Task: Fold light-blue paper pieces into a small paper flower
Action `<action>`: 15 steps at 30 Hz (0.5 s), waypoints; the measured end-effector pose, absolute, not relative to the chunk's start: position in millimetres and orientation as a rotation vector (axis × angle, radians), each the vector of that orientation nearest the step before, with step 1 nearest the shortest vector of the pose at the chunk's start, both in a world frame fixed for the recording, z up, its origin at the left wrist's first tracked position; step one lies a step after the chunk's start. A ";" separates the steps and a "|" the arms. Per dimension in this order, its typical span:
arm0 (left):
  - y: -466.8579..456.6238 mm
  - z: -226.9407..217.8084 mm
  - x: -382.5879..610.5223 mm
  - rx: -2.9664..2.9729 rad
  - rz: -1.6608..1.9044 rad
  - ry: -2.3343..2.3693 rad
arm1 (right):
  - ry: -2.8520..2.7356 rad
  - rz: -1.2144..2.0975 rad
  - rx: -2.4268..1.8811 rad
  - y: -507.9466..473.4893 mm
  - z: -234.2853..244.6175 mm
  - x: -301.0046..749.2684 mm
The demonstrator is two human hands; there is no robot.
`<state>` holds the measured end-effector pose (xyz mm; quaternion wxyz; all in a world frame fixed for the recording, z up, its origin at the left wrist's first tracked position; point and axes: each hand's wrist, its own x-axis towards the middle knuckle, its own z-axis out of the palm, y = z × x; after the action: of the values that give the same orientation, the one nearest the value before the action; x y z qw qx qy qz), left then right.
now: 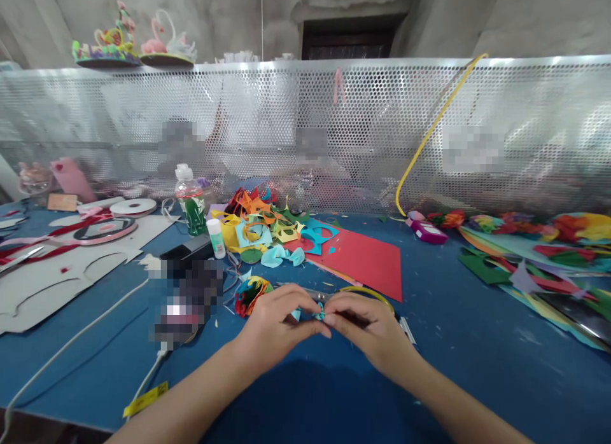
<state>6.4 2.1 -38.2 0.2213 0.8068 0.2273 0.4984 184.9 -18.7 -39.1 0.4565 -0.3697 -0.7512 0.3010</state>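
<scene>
Between my two hands is a small piece of light-blue paper [319, 313], mostly covered by the fingers. My left hand [277, 313] pinches it from the left, thumb below and fingers above. From the other side my right hand [365, 323] grips its edge the same way. Scissors with yellow handles [372, 294] lie just behind the fingers, partly hidden. A multicoloured bundle of curled paper [252, 294] touches the left hand's far side. Farther back rest loose light-blue paper pieces [282, 256].
Red paper sheets [370, 256] and colourful cut scraps [267, 224] lie beyond the hands. At left stand a glue stick [216, 238] and a green-labelled bottle [191, 199], near a white cable [81, 342]. A perforated metal panel [353, 126] borders the blue table [477, 361].
</scene>
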 end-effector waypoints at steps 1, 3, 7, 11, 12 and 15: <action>1.9 -38.2 6.2 2.200 1.369 0.650 | -1.836 0.730 -0.906 -18.0 -40.1 185.3; 1.6 -37.5 5.9 2.152 1.364 0.690 | -1.796 0.698 -0.913 -16.4 -42.0 186.2; 3.8 -36.8 5.2 2.080 1.306 0.762 | -1.742 0.652 -0.946 -13.6 -45.4 188.5; 10.2 -42.8 4.9 2.123 1.155 0.808 | -1.752 0.670 -0.957 -10.1 -47.8 189.2; 11.8 -44.9 4.8 2.151 1.128 0.819 | -1.756 0.680 -0.959 -9.0 -48.5 189.2; 15.3 -50.3 4.8 2.210 1.097 0.828 | -1.762 0.708 -0.961 -5.3 -51.5 188.8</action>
<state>4.8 15.3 -50.3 0.2661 0.8186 0.3065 0.4063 188.8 -5.3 -51.5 0.4853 -0.3948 -0.7238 0.2910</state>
